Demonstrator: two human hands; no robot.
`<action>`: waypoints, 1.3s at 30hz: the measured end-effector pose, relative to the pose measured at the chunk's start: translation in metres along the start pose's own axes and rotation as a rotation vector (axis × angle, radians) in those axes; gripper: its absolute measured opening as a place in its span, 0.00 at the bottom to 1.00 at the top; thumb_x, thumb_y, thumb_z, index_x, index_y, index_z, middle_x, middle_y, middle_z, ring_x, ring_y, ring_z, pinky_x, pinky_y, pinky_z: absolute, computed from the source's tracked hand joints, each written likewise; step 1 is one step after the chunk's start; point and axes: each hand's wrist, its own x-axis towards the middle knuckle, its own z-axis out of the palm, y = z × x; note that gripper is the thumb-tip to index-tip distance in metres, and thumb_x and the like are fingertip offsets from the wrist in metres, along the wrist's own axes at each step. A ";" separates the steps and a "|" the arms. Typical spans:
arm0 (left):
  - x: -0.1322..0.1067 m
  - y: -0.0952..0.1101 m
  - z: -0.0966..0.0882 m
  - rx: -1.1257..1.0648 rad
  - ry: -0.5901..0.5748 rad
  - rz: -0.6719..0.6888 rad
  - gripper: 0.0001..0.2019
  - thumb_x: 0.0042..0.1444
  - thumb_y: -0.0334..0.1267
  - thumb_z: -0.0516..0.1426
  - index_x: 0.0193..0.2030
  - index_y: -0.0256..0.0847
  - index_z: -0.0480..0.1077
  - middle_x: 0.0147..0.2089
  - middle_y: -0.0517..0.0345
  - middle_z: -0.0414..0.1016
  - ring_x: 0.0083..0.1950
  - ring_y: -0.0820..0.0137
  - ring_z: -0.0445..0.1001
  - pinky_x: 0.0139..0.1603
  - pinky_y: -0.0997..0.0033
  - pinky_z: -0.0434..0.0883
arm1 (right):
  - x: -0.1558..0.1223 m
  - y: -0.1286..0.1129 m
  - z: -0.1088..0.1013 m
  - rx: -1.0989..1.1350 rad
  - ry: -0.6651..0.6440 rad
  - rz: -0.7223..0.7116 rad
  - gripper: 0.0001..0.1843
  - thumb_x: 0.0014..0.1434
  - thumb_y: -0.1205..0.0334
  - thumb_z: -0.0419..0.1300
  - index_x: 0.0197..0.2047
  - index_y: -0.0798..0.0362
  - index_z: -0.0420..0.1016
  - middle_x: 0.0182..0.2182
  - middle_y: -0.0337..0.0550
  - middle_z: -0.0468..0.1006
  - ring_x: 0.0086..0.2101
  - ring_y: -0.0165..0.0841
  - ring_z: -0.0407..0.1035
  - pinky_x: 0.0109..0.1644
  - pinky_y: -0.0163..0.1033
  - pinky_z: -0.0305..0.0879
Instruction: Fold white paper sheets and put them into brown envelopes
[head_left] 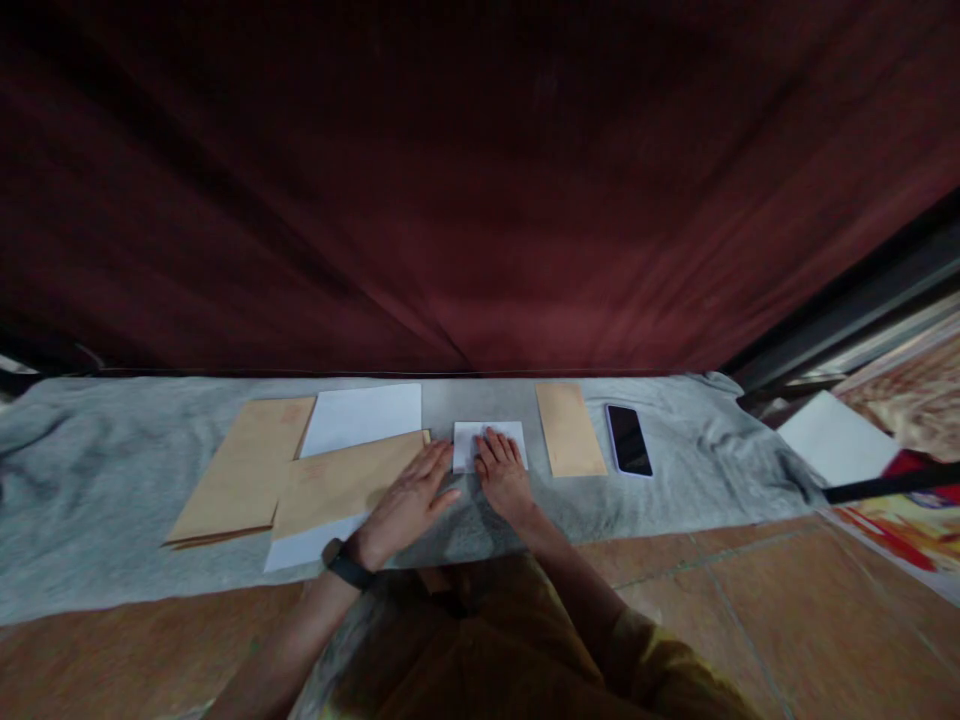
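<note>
1. Head view: gray cloth (705, 490) spreads beneath everything, with large brown envelopes (240, 470) at 9 o'clock from the white paper (465, 452).
2. Left hand (409, 500): at 8 o'clock from the paper, fingers flat, thumb apart, gripping nothing visible; its fingertips end beside the paper's 9 o'clock edge, contact unclear.
3. Right hand (506, 485): nearer, laid flat over the paper from 5 o'clock, fingers slightly spread.
4. White paper: partly under that hand, long axis running 9 to 3 o'clock.
</note>
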 end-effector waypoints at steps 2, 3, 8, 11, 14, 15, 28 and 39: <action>0.009 0.022 0.029 0.004 0.024 0.020 0.32 0.68 0.49 0.48 0.75 0.39 0.47 0.75 0.40 0.54 0.75 0.58 0.54 0.71 0.50 0.61 | -0.002 0.005 0.000 -0.011 0.002 0.021 0.25 0.72 0.60 0.47 0.69 0.52 0.63 0.70 0.51 0.60 0.69 0.43 0.52 0.71 0.54 0.49; 0.012 0.029 0.042 0.015 0.029 0.016 0.32 0.68 0.48 0.48 0.74 0.38 0.47 0.74 0.38 0.55 0.75 0.57 0.55 0.70 0.49 0.62 | -0.004 0.008 0.000 -0.016 0.011 0.032 0.25 0.72 0.60 0.48 0.69 0.53 0.63 0.70 0.51 0.60 0.69 0.43 0.52 0.71 0.54 0.49; 0.013 0.042 0.085 0.104 0.089 -0.075 0.38 0.64 0.47 0.53 0.75 0.36 0.44 0.74 0.35 0.54 0.75 0.52 0.54 0.70 0.45 0.61 | -0.022 0.030 -0.006 -0.020 0.080 0.071 0.26 0.72 0.61 0.46 0.70 0.55 0.61 0.69 0.53 0.61 0.68 0.44 0.54 0.70 0.55 0.52; 0.009 0.045 0.094 0.127 0.143 -0.107 0.39 0.64 0.47 0.53 0.76 0.36 0.40 0.74 0.35 0.55 0.74 0.51 0.54 0.70 0.44 0.61 | -0.032 0.039 -0.009 -0.029 0.083 0.101 0.26 0.72 0.62 0.46 0.70 0.56 0.61 0.69 0.54 0.61 0.68 0.44 0.55 0.69 0.54 0.53; 0.007 0.051 0.096 0.127 0.162 -0.123 0.39 0.65 0.46 0.51 0.76 0.33 0.38 0.74 0.33 0.54 0.74 0.50 0.54 0.70 0.44 0.61 | -0.033 0.040 -0.012 -0.035 0.078 0.133 0.27 0.71 0.64 0.46 0.70 0.60 0.60 0.69 0.56 0.60 0.68 0.44 0.53 0.70 0.53 0.53; 0.007 0.053 0.096 0.127 0.162 -0.127 0.39 0.66 0.46 0.50 0.76 0.32 0.37 0.74 0.32 0.54 0.75 0.51 0.54 0.70 0.44 0.60 | -0.031 0.038 -0.013 -0.031 0.077 0.131 0.27 0.71 0.64 0.46 0.70 0.61 0.60 0.69 0.57 0.59 0.69 0.44 0.52 0.70 0.53 0.53; 0.006 0.058 0.096 0.173 0.185 -0.127 0.35 0.66 0.44 0.50 0.75 0.29 0.44 0.73 0.35 0.58 0.75 0.54 0.54 0.72 0.49 0.60 | 0.021 0.010 0.007 -0.042 -0.006 -0.067 0.25 0.72 0.58 0.49 0.69 0.53 0.63 0.70 0.50 0.59 0.68 0.42 0.53 0.72 0.51 0.49; 0.009 0.074 0.088 0.253 0.104 -0.201 0.32 0.67 0.47 0.49 0.71 0.25 0.55 0.73 0.36 0.56 0.76 0.54 0.50 0.74 0.52 0.54 | 0.000 0.040 0.005 -0.149 0.110 0.028 0.29 0.71 0.55 0.52 0.72 0.55 0.58 0.71 0.59 0.55 0.68 0.47 0.52 0.69 0.56 0.51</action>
